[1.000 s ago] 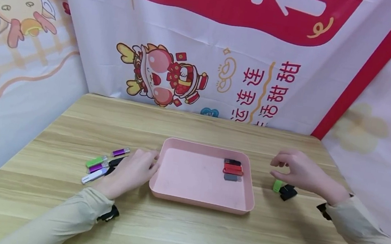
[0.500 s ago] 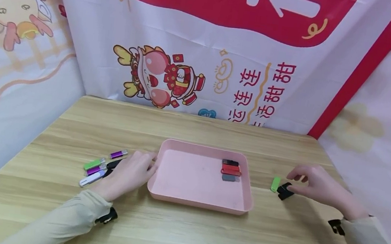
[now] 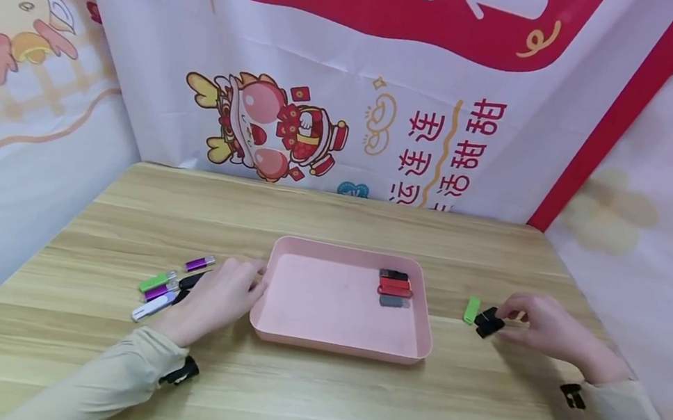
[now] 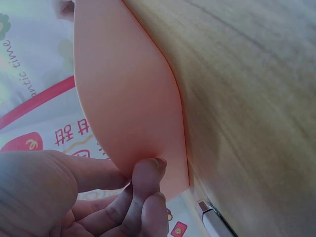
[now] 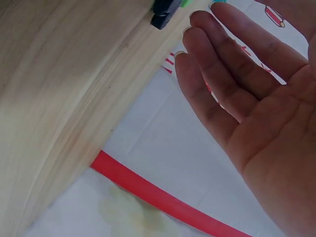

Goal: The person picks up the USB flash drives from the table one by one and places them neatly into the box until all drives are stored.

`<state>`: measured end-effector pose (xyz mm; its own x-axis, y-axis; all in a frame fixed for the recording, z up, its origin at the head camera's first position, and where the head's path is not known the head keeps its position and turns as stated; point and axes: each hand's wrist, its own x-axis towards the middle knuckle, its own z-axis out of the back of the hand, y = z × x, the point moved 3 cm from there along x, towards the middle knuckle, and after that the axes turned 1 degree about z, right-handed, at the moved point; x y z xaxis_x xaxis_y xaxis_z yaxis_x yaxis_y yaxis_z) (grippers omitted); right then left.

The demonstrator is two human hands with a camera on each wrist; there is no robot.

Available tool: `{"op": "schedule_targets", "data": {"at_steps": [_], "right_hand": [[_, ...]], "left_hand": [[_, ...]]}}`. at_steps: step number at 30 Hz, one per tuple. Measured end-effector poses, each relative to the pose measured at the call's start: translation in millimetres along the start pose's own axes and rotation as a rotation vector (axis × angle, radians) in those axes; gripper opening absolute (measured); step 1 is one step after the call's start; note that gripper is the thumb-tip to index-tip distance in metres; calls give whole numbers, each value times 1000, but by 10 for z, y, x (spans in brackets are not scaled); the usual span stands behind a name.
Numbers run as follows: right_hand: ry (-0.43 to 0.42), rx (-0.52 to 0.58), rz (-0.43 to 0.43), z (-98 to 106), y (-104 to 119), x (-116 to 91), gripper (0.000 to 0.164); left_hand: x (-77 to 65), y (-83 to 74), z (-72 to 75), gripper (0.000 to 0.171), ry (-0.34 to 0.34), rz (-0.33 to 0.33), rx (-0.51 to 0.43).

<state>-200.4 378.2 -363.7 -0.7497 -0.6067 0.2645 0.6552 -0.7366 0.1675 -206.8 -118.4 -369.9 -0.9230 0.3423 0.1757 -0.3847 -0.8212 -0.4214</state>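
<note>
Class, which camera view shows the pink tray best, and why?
The head view: it shows the pink tray nearly whole, inside and rim. The left wrist view shows mostly outer wall; the right wrist view, none.

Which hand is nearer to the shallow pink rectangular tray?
Left. The left hand touches the tray at its left side; the right hand is apart from it, farther right, at small black objects.

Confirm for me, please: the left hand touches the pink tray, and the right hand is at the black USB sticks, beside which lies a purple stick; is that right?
Not quite: the head view shows a green stick, not a purple one, beside the black USB sticks. The left hand does touch the pink tray, and the right hand is at those sticks.
</note>
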Motion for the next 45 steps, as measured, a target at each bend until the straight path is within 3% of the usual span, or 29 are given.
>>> {"op": "schedule_targets", "data": {"at_steps": [23, 31, 45], "right_hand": [[22, -32, -8, -61, 1, 1, 26], [77, -24, -68, -77, -43, 8, 26], [109, -7, -68, -79, -66, 9, 22]], "left_hand": [[-7, 2, -3, 21, -4, -2, 6], [1, -5, 3, 20, -9, -4, 13], [3, -6, 3, 18, -3, 1, 0]]}}
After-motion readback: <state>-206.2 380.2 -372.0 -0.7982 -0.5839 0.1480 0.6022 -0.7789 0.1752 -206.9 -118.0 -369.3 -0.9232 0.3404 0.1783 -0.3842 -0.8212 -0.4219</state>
